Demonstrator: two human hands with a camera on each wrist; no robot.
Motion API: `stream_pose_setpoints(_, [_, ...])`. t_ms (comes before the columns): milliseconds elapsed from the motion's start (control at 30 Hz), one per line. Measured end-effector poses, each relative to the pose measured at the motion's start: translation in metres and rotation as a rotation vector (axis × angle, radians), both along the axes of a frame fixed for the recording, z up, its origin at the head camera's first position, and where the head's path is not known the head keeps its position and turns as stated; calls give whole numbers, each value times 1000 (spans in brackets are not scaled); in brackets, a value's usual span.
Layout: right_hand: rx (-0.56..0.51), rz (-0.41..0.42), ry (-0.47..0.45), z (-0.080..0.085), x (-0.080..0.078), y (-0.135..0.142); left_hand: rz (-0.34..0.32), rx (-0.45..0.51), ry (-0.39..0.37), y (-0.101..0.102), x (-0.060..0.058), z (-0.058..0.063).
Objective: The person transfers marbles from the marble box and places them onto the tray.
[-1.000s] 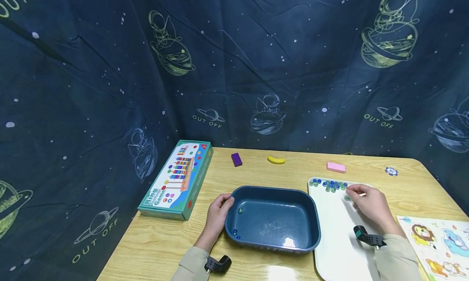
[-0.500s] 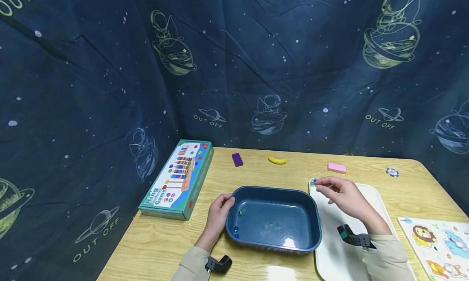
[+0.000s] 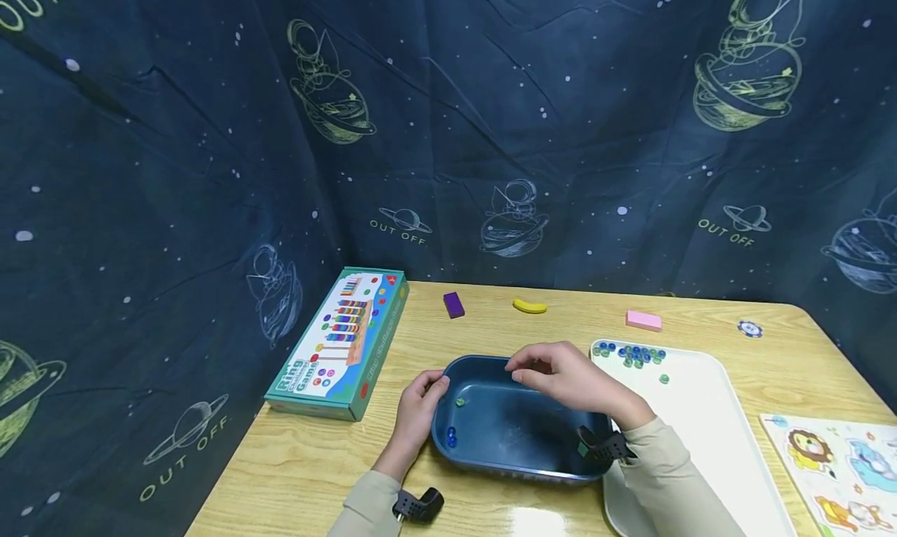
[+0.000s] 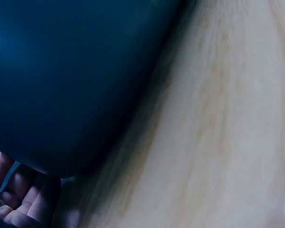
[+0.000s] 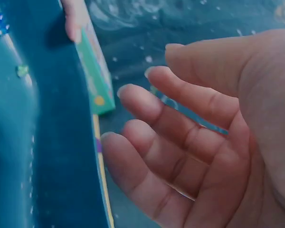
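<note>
My left hand [image 3: 418,408] grips the left rim of a dark blue plastic tub [image 3: 518,469], thumb on the rim; the left wrist view shows its curled fingers [image 4: 31,192] by the tub's underside. Inside the tub's left part lie a green marble [image 3: 459,401] and two blue marbles [image 3: 452,437]. Above the tub's far rim is my right hand [image 3: 564,377], its fingers loosely bent. In the right wrist view nothing shows between thumb and fingers [image 5: 137,102]. Several blue and green marbles [image 3: 634,356] cluster along the far left of a white tray [image 3: 708,412].
A ring game box [image 3: 339,342] lies left of the tub. Along the back of the table are a purple block [image 3: 453,305], a yellow toy banana [image 3: 529,307], a pink block [image 3: 643,321] and a poker chip [image 3: 750,329]. An animal picture board [image 3: 834,467] lies at right.
My right hand has swung left from the marbles on the white tray to over the tub's far rim. My left hand keeps its grip on the tub.
</note>
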State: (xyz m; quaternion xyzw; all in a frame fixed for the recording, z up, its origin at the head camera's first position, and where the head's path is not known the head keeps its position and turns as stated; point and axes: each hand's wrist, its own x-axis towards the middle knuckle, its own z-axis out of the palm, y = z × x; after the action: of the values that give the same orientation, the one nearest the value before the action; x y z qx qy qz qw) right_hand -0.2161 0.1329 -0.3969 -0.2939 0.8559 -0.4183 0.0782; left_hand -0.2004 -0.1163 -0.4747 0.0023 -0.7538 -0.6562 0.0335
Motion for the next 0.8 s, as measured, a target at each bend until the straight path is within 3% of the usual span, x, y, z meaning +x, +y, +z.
stream_pose_setpoints(300, [98, 148, 35, -14, -18, -41, 0, 0, 3, 0, -1, -1])
stream_pose_setpoints(500, [134, 165, 21, -21, -21, -63, -6, 9, -3, -2, -1, 0])
stream_pose_setpoints(800, [126, 174, -59, -51, -26, -69, -22, 10, -3, 0, 0, 1])
